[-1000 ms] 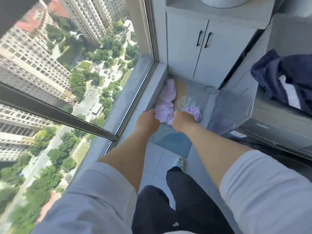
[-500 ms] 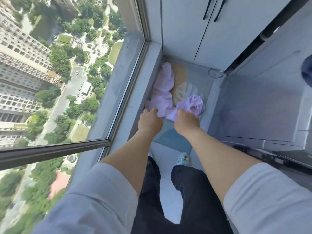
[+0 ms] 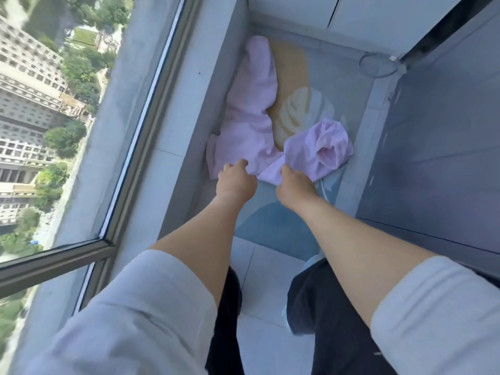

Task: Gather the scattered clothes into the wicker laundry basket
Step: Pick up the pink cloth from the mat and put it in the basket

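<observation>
A pale lilac garment (image 3: 251,109) lies crumpled on the floor mat against the low wall under the window. Its near end is bunched up to the right. My left hand (image 3: 235,181) grips the garment's near left edge with curled fingers. My right hand (image 3: 293,185) pinches the bunched right part of the same garment. Both arms reach straight down from above. No wicker basket is in view.
A patterned blue and yellow mat (image 3: 295,109) covers the floor. A large window (image 3: 67,117) with a metal frame runs along the left. White cabinet doors (image 3: 351,12) stand at the far end, and a dark grey appliance side (image 3: 438,158) closes the right.
The view has dropped closer to the floor. Both hands have closed on the lilac garment's near end and pulled it up a little; the dark blue garment on the right has left the view.
</observation>
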A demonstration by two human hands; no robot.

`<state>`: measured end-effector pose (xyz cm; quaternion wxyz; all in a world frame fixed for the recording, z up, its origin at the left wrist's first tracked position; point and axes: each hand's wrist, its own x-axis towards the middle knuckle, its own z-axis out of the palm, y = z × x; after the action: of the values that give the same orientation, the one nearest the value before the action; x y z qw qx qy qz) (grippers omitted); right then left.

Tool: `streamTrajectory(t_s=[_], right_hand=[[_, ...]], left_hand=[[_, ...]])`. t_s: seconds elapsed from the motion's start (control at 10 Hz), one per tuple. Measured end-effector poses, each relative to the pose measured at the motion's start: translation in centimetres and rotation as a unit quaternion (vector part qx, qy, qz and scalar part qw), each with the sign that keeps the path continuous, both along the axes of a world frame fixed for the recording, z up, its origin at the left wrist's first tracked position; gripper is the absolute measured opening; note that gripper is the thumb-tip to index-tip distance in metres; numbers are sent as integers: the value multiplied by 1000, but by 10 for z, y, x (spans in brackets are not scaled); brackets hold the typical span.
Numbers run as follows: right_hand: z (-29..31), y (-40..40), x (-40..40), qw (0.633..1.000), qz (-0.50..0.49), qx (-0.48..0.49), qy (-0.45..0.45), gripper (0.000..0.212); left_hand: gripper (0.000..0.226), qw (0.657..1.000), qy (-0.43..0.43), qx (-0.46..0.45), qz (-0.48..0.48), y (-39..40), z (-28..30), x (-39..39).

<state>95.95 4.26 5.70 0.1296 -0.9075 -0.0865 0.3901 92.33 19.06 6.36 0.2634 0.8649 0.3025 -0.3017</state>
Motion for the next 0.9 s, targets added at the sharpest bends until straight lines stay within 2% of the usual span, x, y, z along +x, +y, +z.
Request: streamTrajectory(t_s=[0.1,0.2,0.3,0.4,0.5,0.6,0.7,0.8,0.9], right_hand=[[-81,4,19,1000,-10,-1,11,56],[-155,17,43,999,-11,8,44,81],[-194,29,61,999,-29,-12,43,88],[-234,35,64,998,-50,-25,31,72],[-249,36,60,995,-97,21,13,37],[-238,33,52,989,-134,42,-37,35],[-230,27,52,982,-175,59,-49,28],[-211,37,63,974,-172,144,0,26],[-185,40,61,966,-195,171,-14,35]], left_hand=[[66,999,28,7,-17,2,-76,19],[89,996,80,32,-15,11,-150,45],[104,992,110,60,10,17,-193,69],[105,986,127,95,-49,27,-236,76],[49,988,69,94,-101,32,-250,75],[19,989,-48,73,-115,28,-235,78],[19,992,-113,12,-49,23,-221,83],[22,985,-168,-25,1,8,-203,107],[29,977,-187,-72,-75,-15,-173,122]])
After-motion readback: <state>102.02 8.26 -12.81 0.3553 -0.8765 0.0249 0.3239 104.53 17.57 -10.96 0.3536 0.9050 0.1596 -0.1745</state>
